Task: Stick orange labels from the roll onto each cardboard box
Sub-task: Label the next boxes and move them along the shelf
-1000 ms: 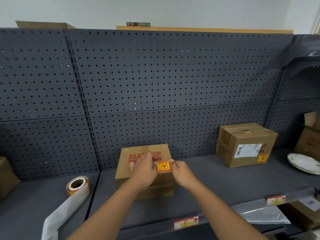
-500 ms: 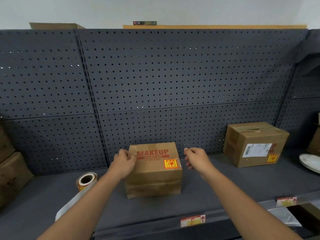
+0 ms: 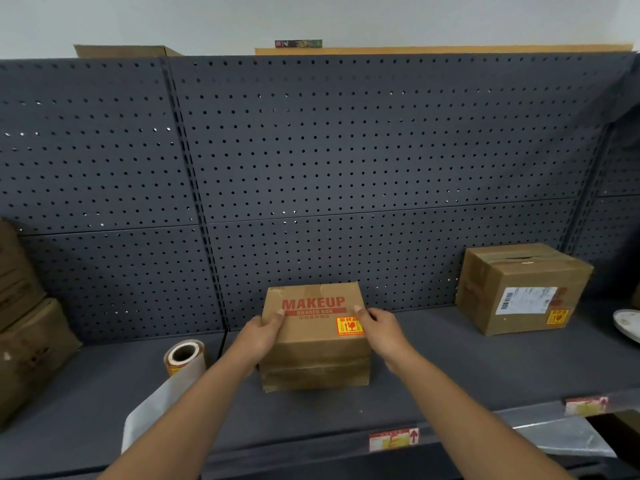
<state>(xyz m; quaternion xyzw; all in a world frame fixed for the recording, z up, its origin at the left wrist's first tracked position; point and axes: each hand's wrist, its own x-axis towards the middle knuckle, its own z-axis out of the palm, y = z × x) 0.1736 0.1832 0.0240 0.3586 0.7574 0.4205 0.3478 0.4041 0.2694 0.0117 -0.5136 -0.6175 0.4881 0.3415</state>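
A brown cardboard box printed MAKEUP (image 3: 313, 355) stands on the dark shelf (image 3: 450, 368), with an orange label (image 3: 350, 326) stuck on its front at the right. My left hand (image 3: 259, 336) grips the box's left side, thumb on the front. My right hand (image 3: 381, 332) grips its right side next to the label. The label roll (image 3: 183, 358) lies to the left, its white backing strip (image 3: 156, 410) trailing toward me. A second cardboard box (image 3: 519, 289) at the right carries a white shipping label and an orange label (image 3: 557, 317).
Stacked cardboard boxes (image 3: 24, 323) stand at the far left. A white plate (image 3: 628, 325) lies at the right edge. A perforated dark back panel (image 3: 346, 168) rises behind the shelf. Price tags (image 3: 393, 439) and clear plastic (image 3: 561, 436) sit on the shelf's front rail.
Both hands left the stuck label, spread apart, then closed on the two sides of the MAKEUP box. The view has shifted left, showing more boxes at the left.
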